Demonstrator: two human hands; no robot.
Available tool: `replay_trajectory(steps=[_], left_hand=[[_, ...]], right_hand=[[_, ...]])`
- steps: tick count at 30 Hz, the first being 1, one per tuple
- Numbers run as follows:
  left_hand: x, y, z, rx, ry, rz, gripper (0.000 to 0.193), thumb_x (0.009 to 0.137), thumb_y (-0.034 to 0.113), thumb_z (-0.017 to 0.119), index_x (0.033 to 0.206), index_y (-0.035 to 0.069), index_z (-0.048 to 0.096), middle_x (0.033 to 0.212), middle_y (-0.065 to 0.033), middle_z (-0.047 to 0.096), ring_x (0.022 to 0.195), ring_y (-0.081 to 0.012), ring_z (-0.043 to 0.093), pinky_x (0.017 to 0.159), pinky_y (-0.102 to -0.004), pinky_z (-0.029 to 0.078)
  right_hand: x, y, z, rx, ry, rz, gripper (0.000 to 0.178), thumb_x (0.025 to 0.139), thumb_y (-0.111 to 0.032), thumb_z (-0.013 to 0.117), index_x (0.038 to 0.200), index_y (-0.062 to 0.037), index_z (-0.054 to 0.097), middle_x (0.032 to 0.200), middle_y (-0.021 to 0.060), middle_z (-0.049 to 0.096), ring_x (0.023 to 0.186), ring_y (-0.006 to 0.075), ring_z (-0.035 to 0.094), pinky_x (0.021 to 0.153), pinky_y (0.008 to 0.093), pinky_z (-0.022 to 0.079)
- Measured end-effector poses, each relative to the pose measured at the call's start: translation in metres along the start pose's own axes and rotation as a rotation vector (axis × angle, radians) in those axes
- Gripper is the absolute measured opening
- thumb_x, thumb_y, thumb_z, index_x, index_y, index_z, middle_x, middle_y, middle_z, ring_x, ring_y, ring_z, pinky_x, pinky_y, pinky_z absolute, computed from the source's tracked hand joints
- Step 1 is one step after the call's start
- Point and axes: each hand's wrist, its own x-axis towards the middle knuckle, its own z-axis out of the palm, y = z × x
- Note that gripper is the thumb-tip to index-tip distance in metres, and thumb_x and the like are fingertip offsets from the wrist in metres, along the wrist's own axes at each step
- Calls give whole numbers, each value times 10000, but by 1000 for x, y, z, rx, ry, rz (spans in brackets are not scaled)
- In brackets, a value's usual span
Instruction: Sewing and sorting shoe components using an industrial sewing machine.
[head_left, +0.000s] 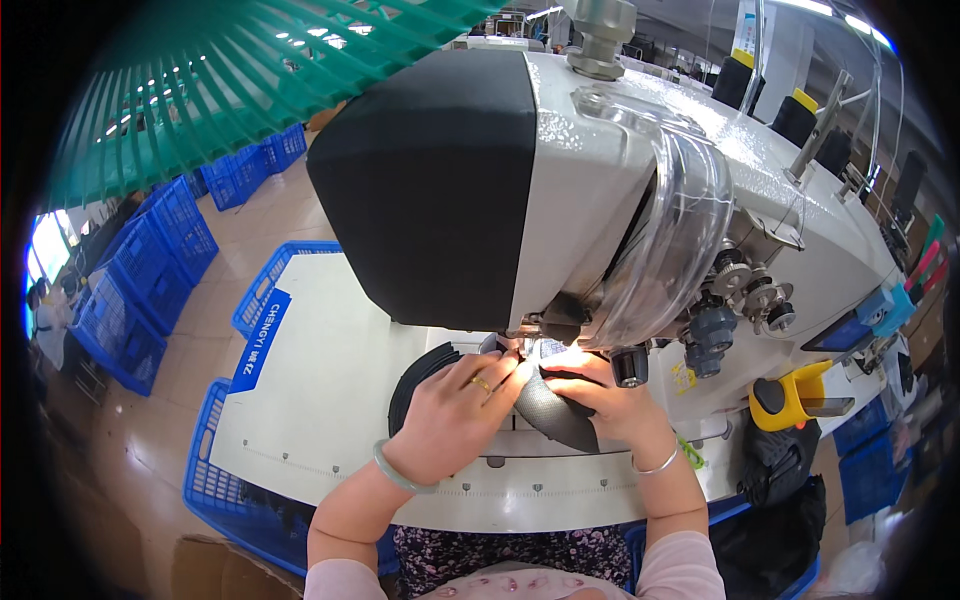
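Note:
A curved dark grey mesh fabric piece (556,412) lies under the sewing machine (430,190), at the lit needle area. My left hand (455,412) is closed at its left edge, with fingertips pressed close to the needle. My right hand (622,402) grips the piece from the right, thumb and fingers on its upper part. Just left of my left hand sits a stack of curved black pieces (412,378), partly covered by that hand. The fingertips and the seam are partly hidden by glare and the machine's parts.
The pale worktable (320,400) has blue crates (215,475) at its left edge. Right of the machine stand a yellow holder (800,388), green-handled snips (690,452) and a black bag (778,465). A green fan guard (230,90) hangs upper left. More blue crates (120,320) line the floor.

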Motion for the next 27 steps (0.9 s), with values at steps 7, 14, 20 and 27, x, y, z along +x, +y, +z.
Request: replay_trajectory(steps=[7,14,20,27], left_hand=[[0,-10,4,-333,23,-340,243,688,15,692,927,58,699,841,-46,666,736,-218,616,673,-315,527],[-6,12,6,-108,92,-195,303,671,-51,628,955,36,682,964,-67,647,863,-258,606,739,-343,529],[-6,13,3,-84,39,-156,390,646,-59,592,1022,29,646,1043,-69,615,909,-260,597,753,-345,529],[-1,10,0,-72,-33,-168,397,645,-57,573,1027,29,644,1022,-74,608,898,-253,600,743,-342,531]], right_hand=[[-3,-7,-5,-178,-83,-38,395,654,-69,692,1016,-228,683,1082,-48,663,916,195,611,785,422,378],[7,-21,-17,-208,-166,-39,391,670,-43,625,1055,-71,690,1081,22,624,1003,235,576,862,350,490],[0,-15,-10,-166,-116,-25,418,704,-102,667,1117,-166,668,1142,18,609,970,239,592,849,484,356],[-3,-14,-6,-210,-82,-38,414,703,-141,677,1117,-141,660,1135,26,607,990,243,588,856,470,355]])
